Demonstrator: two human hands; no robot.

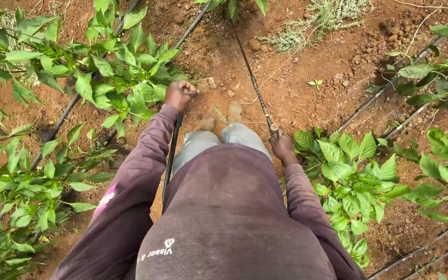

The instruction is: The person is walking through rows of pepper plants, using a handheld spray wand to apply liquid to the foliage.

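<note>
I stand on red-brown soil, looking down at my purple sleeves and pale trousers. My left hand (180, 95) is a closed fist around the top of a thin black rod (171, 155) that runs down along my left side. My right hand (283, 149) grips the handle end of a long, thin dark wand (250, 72). The wand slants up and to the left, away from me, toward the top of the view, and its far tip is hidden among leaves. My dusty shoes (234, 111) show between the two hands.
Leafy green plants (120, 78) crowd the left side, and more plants (348, 171) grow at the right. Black irrigation pipes (68, 109) run diagonally along the rows, with further pipes (379, 98) at the right. Clods and small stones lie on the soil ahead.
</note>
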